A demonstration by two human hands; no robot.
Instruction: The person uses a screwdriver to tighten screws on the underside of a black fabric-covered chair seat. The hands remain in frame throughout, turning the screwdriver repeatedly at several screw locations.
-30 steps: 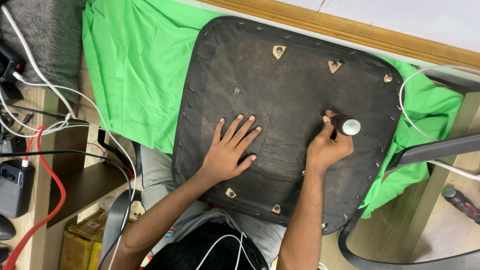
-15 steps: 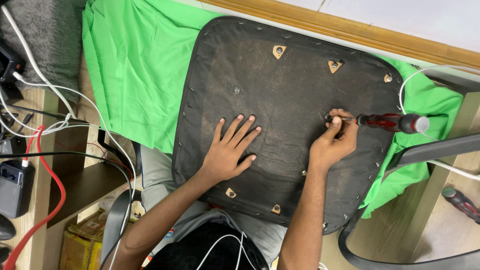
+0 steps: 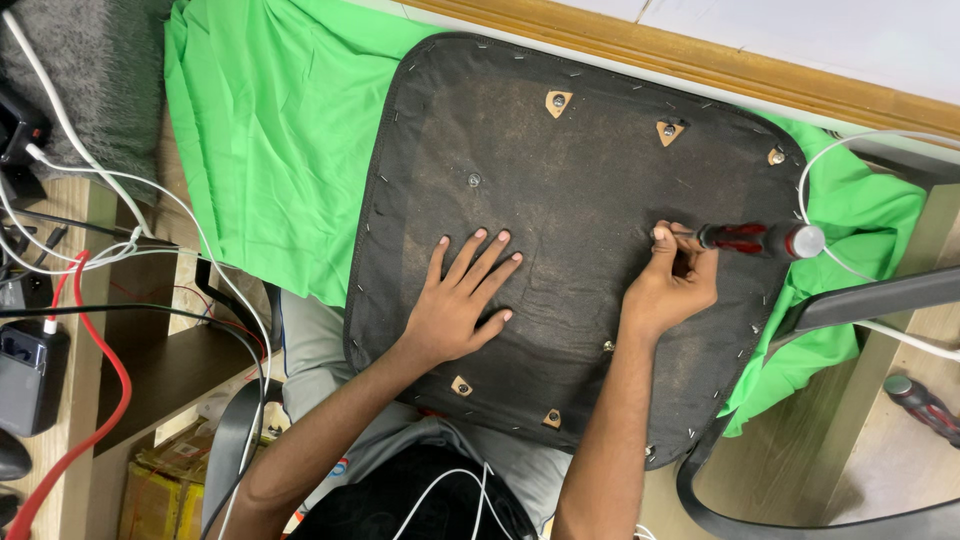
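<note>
**Hands on an upturned seat pad, screwdriver tip at a screw**

Left hand [image 3: 462,300] flat and spread wide on the dark underside of the seat pad [image 3: 560,200], fingers fanned, holding nothing, simply pressing down. Right hand [image 3: 672,285] pinched narrow around the metal shaft of a red-and-black screwdriver [image 3: 762,240], fingertips close to the tip, handle lying almost level and pointing away to the right. Tip resting at a small screw [image 3: 657,234] near the pad's middle right; whether seated in the screw head, cannot tell.

Left of the pad: white and red cables [image 3: 90,250] trailing over a wooden shelf, then green cloth [image 3: 270,150] spread beneath the pad. Right of it: more green cloth, a white cord, a black chair armrest [image 3: 870,295], and a second screwdriver [image 3: 920,403] lying on the floor.

Risks, as a judgement: with the tool so tilted, likely to slip out of the screw and scrape the fabric or jab the pinching fingers. Pad perched over lap and cloth, so liable to slide if the pressing palm lifts. A loosened screw easily lost in the cloth folds.
</note>
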